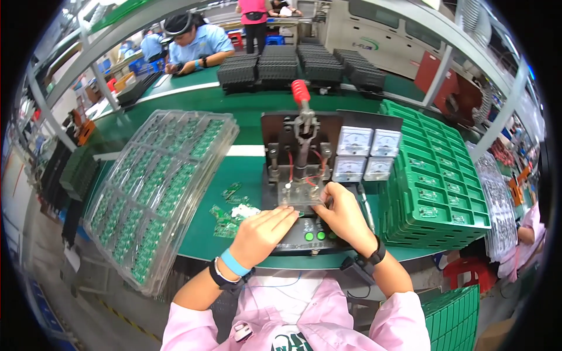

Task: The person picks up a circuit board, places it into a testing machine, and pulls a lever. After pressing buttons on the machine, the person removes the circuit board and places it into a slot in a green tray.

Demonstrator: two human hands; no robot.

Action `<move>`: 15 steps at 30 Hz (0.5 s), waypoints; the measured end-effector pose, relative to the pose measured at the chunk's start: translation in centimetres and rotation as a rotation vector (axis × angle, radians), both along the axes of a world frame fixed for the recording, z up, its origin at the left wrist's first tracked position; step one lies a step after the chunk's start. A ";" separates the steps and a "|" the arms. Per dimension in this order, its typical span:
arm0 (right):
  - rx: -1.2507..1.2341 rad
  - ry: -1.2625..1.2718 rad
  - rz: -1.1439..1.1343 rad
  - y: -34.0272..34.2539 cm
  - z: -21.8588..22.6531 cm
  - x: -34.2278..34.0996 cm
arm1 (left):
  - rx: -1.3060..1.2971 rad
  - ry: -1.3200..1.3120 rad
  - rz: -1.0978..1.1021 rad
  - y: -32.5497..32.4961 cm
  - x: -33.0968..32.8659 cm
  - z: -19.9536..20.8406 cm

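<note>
Both hands work at the test fixture (304, 175), which sits mid-bench near the front edge of the green bench (246, 117). Left hand (260, 231) lies flat, fingers together and extended, palm down, tips resting at the front-left of the clear plate (301, 196) on the fixture bed; it's pressing, not pinching. Right hand (345, 216) curls over the plate's right-front corner, thumb and fingers closed on its edge, though whether a small board is under the fingers can't be seen.

The red-knobbed clamp lever (300, 93) stands upright at the back of the fixture. Four square meters (366, 152) sit on its right side, two green buttons (314, 236) at its front edge, just below the hands.

Loose green circuit boards (228, 213) lie just left of the fixture, near the bench front. Clear blister trays of boards (158, 187) take the left end; a stack of green trays (433, 187) takes the right end.

To do it well, IMO: keep the plate square to the bed w/ even pressure from both hands, seat it fully, keep fingertips off the red wires (307, 175) and clear of the clamp's path.
</note>
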State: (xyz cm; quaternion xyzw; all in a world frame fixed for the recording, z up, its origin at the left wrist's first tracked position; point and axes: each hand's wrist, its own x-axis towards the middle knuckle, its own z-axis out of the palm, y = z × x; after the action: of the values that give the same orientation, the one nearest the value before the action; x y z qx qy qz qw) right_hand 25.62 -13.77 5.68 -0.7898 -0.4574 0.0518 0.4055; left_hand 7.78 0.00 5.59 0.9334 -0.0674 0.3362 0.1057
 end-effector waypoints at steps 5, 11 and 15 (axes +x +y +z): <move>0.058 -0.088 -0.077 -5.7 1.8 0.1 | 0.026 0.078 0.096 -1.2 2.4 -1.8; -0.005 -0.084 -0.119 -12.6 7.0 -0.2 | 0.016 0.217 0.070 -2.5 2.2 -1.4; 0.128 0.187 -0.162 -14.1 8.5 1.3 | -0.038 0.353 0.084 -2.2 2.1 -0.5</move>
State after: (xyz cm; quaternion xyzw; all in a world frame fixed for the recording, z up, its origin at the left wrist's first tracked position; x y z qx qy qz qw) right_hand 26.90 -27.83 14.16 -0.7883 -0.3549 0.0631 0.4986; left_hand 9.90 -2.21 5.04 0.9777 -0.0022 0.1727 0.1193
